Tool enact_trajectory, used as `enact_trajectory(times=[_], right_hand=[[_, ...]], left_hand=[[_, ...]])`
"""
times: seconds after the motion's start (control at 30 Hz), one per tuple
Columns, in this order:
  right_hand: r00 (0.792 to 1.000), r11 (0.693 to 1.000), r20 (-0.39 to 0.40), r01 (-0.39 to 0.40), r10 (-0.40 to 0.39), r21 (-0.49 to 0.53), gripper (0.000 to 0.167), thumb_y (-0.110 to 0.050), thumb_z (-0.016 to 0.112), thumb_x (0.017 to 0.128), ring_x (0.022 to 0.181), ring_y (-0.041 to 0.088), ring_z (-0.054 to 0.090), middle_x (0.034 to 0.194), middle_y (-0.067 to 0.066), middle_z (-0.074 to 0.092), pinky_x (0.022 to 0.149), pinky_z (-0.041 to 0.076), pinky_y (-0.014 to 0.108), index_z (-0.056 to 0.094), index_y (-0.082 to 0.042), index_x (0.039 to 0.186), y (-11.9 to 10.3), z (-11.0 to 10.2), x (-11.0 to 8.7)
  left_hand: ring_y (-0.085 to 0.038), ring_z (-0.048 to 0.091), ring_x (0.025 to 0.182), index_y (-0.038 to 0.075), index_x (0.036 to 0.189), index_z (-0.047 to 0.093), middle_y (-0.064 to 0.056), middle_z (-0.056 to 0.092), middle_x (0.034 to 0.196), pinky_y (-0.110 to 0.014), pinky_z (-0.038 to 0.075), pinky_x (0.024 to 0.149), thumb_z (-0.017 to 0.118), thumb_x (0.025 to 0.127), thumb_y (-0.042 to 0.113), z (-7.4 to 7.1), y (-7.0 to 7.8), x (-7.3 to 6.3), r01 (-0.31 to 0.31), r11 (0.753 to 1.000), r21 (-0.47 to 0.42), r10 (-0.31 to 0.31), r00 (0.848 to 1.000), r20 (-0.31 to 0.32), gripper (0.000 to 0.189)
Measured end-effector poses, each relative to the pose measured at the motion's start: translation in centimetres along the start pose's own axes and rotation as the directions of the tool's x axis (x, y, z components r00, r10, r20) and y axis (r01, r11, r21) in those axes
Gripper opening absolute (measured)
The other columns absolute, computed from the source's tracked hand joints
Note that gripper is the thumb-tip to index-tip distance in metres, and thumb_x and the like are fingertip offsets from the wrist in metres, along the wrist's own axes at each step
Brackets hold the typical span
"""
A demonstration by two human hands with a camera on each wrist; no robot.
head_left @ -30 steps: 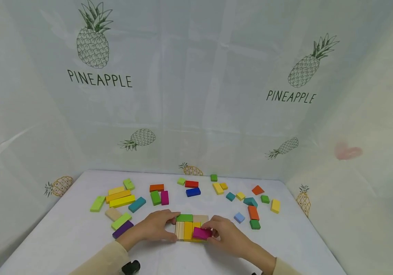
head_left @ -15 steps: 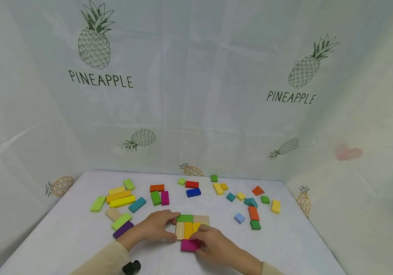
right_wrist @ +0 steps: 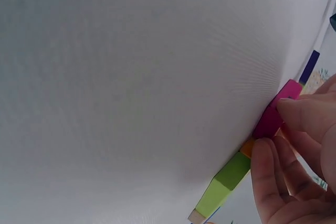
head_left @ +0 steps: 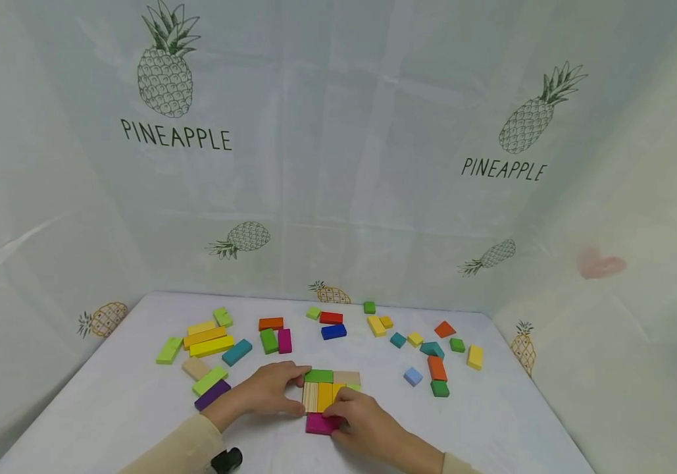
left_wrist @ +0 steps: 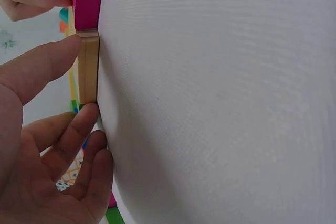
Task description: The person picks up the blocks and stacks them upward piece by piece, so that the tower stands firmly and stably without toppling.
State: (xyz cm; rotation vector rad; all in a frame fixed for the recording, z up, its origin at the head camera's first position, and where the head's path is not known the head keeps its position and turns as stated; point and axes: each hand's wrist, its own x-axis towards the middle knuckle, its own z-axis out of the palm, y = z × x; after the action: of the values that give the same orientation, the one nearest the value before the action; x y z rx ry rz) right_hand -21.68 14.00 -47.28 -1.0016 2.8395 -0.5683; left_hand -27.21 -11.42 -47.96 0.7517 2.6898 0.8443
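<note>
A flat cluster of wooden building blocks lies mid-table, with a green block [head_left: 318,376] and a beige block [head_left: 347,377] at its far side. Closer in are a striped natural-wood piece [head_left: 310,397] and yellow blocks [head_left: 325,397]. My left hand [head_left: 270,390] spans the cluster's left side, thumb at the natural-wood piece's near corner and fingertips at the far end. Against the cluster's near edge lies a magenta block [head_left: 318,424], which my right hand [head_left: 368,421] pinches between thumb and fingers. The right hand hides part of the cluster's right side; a lime block [right_wrist: 226,179] shows there.
Left of the cluster lie several loose blocks, including a purple one [head_left: 212,395] and a teal one [head_left: 237,353]. Behind it are a blue block [head_left: 333,332] and a red block [head_left: 331,318]. Orange [head_left: 437,368] and dark green [head_left: 440,388] blocks lie at right.
My right hand has brought the magenta block from above the cluster's right part down and left to its near edge, then slid it slightly further left. The left hand has stayed put.
</note>
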Motion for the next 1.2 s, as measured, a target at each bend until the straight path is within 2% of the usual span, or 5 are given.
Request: enact_trajectory(times=[0.27,0.9,1.07,1.2], right_hand=[[0.998,0.998,-0.028,0.051,-0.052,-0.038,0.030,-0.017,0.090,0.088,0.091,-0.004,0.059,0.101,-0.011,0.069,0.082,0.055,0.010,0.083,-0.020,0.117,-0.3,0.0,0.2],[0.998,0.998,-0.041,0.047,-0.049,-0.036,0.028,-0.018,0.090,0.087,0.093,-0.004,0.060,0.101,-0.011,0.069,0.083,0.054,0.010,0.084,-0.020,0.115,-0.4,0.2,0.6],[0.999,0.999,-0.034,0.013,-0.011,0.034,0.027,-0.021,0.088,0.090,0.095,-0.001,0.061,0.103,-0.012,0.068,0.086,0.056,0.013,0.083,-0.022,0.116,0.0,-0.9,0.5],[0.996,0.992,-0.068,-0.040,0.048,0.117,0.025,-0.020,0.083,0.094,0.091,0.005,0.062,0.103,-0.008,0.068,0.083,0.057,0.017,0.081,-0.017,0.118,1.5,-2.7,0.8]], left_hand=[[-0.011,0.054,0.096,0.015,0.151,0.060,0.011,0.059,0.097,-0.036,0.056,0.091,0.092,0.083,0.036,-0.1,0.0,0.1,-0.008,1.000,0.004,0.008,1.000,0.001,0.078],[-0.011,0.053,0.095,0.015,0.151,0.060,0.012,0.058,0.097,-0.033,0.056,0.088,0.091,0.083,0.039,0.2,-0.1,0.2,0.007,1.000,-0.005,-0.007,1.000,-0.008,0.079],[-0.011,0.054,0.096,0.014,0.151,0.060,0.011,0.059,0.097,-0.038,0.057,0.090,0.092,0.082,0.038,0.1,0.2,0.1,0.014,1.000,-0.018,-0.014,1.000,-0.008,0.080],[-0.013,0.054,0.097,0.014,0.151,0.060,0.009,0.059,0.097,-0.041,0.057,0.092,0.093,0.081,0.038,0.0,0.5,0.0,0.023,0.999,-0.027,-0.023,1.000,-0.010,0.080]])
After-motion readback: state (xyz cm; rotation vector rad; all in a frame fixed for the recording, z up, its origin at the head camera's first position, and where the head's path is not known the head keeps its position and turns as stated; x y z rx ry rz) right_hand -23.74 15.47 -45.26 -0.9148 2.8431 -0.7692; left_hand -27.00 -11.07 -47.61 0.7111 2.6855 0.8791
